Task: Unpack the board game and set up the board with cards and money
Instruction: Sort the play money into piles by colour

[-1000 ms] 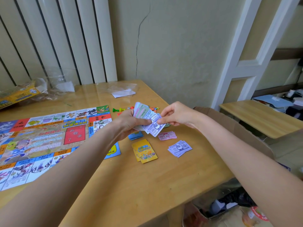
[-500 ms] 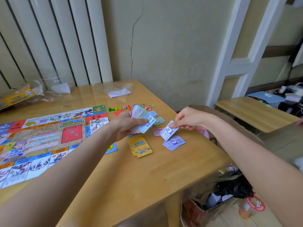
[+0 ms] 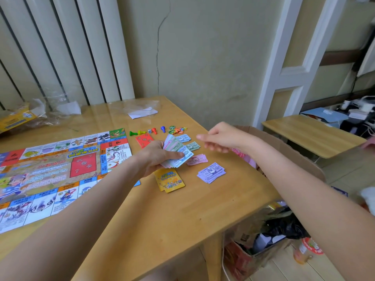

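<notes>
Left hand [image 3: 157,157] grips fanned banknotes [image 3: 178,153] just right of the board [image 3: 50,175], right hand [image 3: 221,138] loose-fingered, holding nothing; risk: fan slips, mixing with sorted purple pile [image 3: 211,172] near the worktop [image 3: 162,216] edge.

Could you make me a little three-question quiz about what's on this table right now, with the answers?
1. True or false: the left hand holds a fan of play money.
2. Which pile lies nearest the table's right edge? A) purple notes B) yellow cards C) red cards
3. Fill in: the right hand holds ____.

Key: 1 true; 2 A; 3 nothing.
</notes>
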`<state>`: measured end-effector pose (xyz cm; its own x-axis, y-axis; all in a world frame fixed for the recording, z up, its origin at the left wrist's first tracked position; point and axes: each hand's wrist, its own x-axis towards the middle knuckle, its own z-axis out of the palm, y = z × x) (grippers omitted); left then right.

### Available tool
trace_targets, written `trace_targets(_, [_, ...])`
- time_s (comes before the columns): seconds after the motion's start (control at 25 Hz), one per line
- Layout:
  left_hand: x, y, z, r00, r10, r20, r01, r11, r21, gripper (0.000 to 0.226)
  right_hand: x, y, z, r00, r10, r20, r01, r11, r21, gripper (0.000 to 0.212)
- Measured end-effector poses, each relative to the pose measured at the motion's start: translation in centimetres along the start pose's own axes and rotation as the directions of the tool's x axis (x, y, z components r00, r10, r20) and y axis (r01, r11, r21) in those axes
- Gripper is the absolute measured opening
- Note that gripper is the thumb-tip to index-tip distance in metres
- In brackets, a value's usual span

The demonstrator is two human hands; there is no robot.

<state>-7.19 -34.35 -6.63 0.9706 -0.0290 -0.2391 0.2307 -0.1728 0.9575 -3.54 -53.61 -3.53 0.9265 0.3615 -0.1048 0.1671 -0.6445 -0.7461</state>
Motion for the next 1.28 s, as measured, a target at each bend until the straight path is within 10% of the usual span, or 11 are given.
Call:
trace_targets(0.16, [0.8, 0.3, -0.3, 0.997, 0.052, 0.053, -0.052, 0.999, -0.005, 0.008, 1.7, -0.6, 1.7, 0.992, -0.030, 0.122, 0.009, 0.986, 0.165, 0.016])
trace_targets(0.44, [3.0, 1.2, -3.3, 0.995, 0.093, -0.020, -0.095, 0.952, -0.290, 0.006, 7.0, -1.1, 2.4, 0.990, 0.063, -0.124, 0.001, 0.886, 0.463, 0.007])
trace_targets(0.92, [6.1, -0.2, -6.7, 1.000, 0.023, -0.015, -0.025, 0.982, -0.188, 0.017, 12.5, -0.4, 3.8, 0.931, 0.212, -0.297, -0.292, 0.921, -0.259, 0.027])
trace_targets(1.12, [6.4, -0.1, -5.8, 1.000, 0.017, 0.007, -0.015, 0.984, -0.177, 0.014, 11.3, -2.5, 3.6, 0.998, 0.048, -0.033, -0.037, 0.958, 0.283, 0.023])
trace_targets(1.28, [6.2, 0.4, -5.2, 0.996, 0.011, 0.094, 0.018, 0.952, -0.305, 0.020, 10.6, -2.9, 3.7, 1.000, -0.014, -0.011, 0.017, 0.951, 0.309, 0.024])
